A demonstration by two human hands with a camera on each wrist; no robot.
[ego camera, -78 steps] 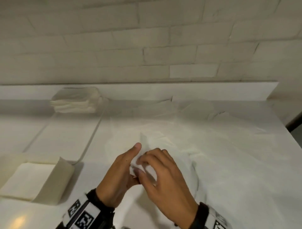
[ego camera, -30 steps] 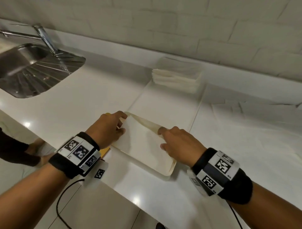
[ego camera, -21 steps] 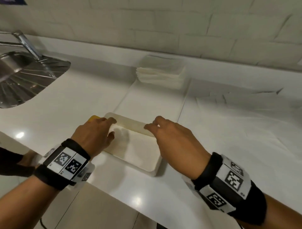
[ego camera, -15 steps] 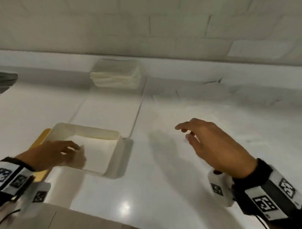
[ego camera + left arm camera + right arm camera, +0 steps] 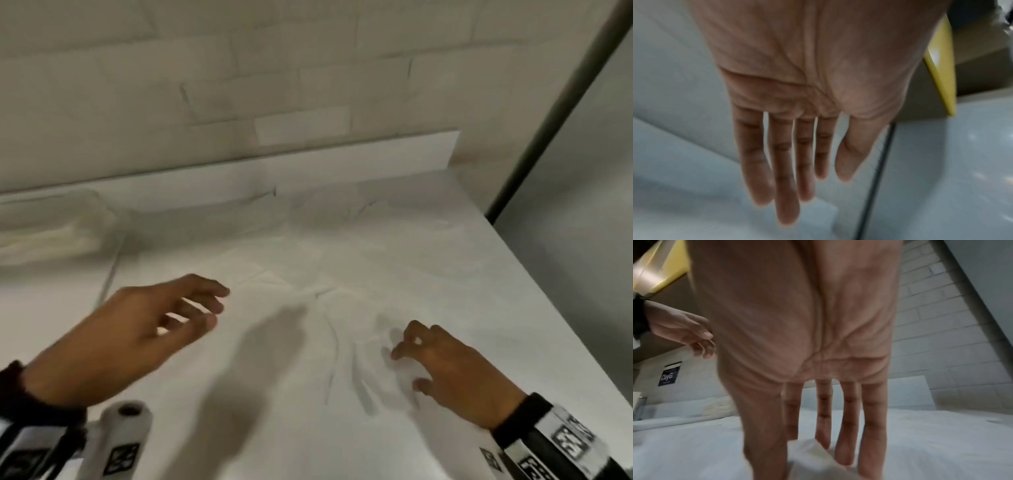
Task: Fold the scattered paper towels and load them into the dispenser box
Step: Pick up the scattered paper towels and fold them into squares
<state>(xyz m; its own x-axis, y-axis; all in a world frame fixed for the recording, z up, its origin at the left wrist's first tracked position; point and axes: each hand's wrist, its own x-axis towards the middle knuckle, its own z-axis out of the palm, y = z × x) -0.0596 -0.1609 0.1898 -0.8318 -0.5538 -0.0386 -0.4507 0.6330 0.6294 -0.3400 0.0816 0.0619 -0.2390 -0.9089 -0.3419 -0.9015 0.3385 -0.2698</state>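
White bench (image 5: 513, 308) carries loose paper towels (image 5: 291, 274). Your right hand (image 5: 445, 363) pinches a towel corner; left hand (image 5: 137, 325) hovers released. Lift slowly, square the edges.

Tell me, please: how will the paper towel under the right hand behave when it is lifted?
Probably floppy: the towel already bunches into soft folds at the right hand. Likely very light, since thin creases run across it. It may drag neighbouring sheets along.

left hand (image 5: 137, 329): off dispenser box, now over counter | right hand (image 5: 445, 366): now on loose paper towel (image 5: 813, 454)
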